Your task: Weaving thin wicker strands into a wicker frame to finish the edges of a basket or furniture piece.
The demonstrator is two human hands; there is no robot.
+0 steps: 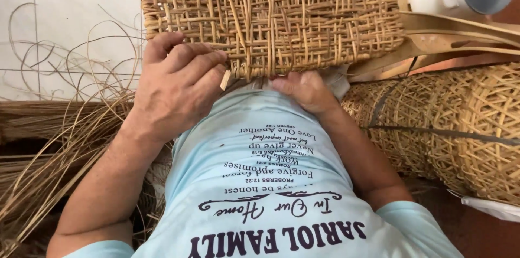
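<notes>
I see my left hand (176, 82) curled over the near edge of a woven rattan panel (271, 17); my right hand (306, 90) pinches its lower edge, beside 1 woven basket (460, 122).

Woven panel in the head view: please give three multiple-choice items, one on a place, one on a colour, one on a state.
1. Where do the loose rattan strands lie?
A. left of the person
B. on top of the panel
C. inside the pipe

2. What colour is the shirt?
A. red
B. light blue
C. black

3. How is the left hand?
A. flat on the floor
B. raised in the air
C. gripping the woven panel

Answers: 1 A, they pile over the floor at the left; 2 B, pale blue cloth; 3 C, fingers curl at its lower edge.
</notes>
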